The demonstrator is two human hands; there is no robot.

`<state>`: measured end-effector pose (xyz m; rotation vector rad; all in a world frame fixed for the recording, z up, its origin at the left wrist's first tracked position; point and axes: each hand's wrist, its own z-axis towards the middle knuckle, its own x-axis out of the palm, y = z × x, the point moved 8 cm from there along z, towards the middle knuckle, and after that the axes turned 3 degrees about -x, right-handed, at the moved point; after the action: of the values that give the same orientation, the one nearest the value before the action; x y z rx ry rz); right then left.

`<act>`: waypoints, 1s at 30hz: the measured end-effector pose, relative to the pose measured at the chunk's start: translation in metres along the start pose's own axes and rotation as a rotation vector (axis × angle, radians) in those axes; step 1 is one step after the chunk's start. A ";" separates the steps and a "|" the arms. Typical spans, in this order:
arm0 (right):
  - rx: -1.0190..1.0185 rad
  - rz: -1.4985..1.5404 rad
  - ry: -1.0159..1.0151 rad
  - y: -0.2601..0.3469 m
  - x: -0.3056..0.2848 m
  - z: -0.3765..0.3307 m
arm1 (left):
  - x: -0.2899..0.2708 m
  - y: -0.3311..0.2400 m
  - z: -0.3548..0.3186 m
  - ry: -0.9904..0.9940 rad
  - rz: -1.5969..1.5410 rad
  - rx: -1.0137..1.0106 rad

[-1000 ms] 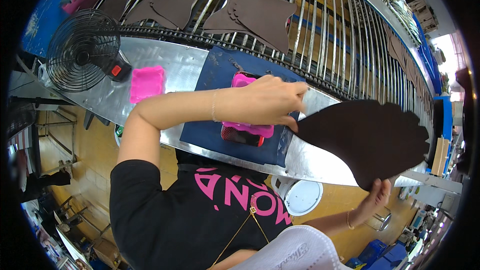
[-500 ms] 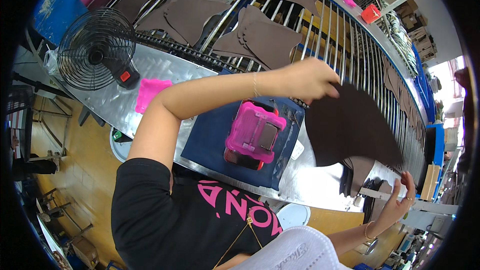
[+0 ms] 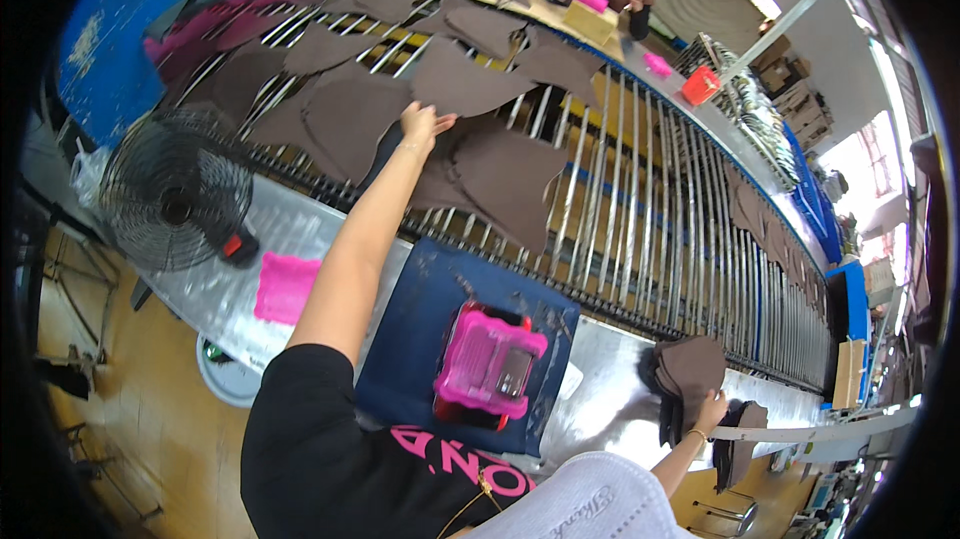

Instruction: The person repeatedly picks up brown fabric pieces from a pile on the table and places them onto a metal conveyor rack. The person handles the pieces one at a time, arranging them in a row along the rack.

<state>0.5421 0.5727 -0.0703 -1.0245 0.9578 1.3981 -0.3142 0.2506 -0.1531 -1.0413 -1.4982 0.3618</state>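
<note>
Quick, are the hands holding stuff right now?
Left hand: at the edge of a brown piece on the rack; can't tell if it's gripping.
Right hand: at the stack of brown pieces; grip can't be told.

Tan floor [image 3: 160,369] below your silvery worktop [image 3: 605,359]; scuffed blue panel [image 3: 105,49], your left; bright window [image 3: 872,154], far right.
</note>
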 end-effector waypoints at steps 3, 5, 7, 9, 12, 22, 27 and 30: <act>0.013 -0.012 0.091 -0.004 0.025 -0.006 | -0.008 0.003 0.026 -0.091 0.043 -0.012; 0.087 -0.012 0.121 -0.010 0.025 -0.009 | -0.004 0.010 0.034 -0.095 0.077 -0.079; 0.175 -0.022 0.133 -0.018 0.019 -0.015 | 0.006 0.014 0.037 -0.110 0.104 -0.080; 0.261 -0.032 0.124 -0.023 0.013 -0.017 | 0.010 0.014 0.047 -0.131 0.072 -0.071; 0.264 -0.048 0.139 -0.012 0.000 -0.021 | 0.011 0.014 0.053 -0.121 0.032 -0.089; 0.063 -0.364 -0.012 0.000 -0.018 -0.016 | 0.031 -0.035 -0.036 0.118 0.645 -0.147; 0.154 -0.197 0.044 -0.022 0.013 -0.017 | 0.041 -0.060 -0.134 0.386 0.767 -0.121; 0.131 -0.178 -0.063 0.009 -0.006 -0.018 | 0.024 -0.090 -0.192 0.418 0.836 -0.089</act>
<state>0.5340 0.5537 -0.0702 -0.9382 0.8783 1.1979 -0.1715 0.1555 -0.0259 -1.6755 -0.6571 0.6117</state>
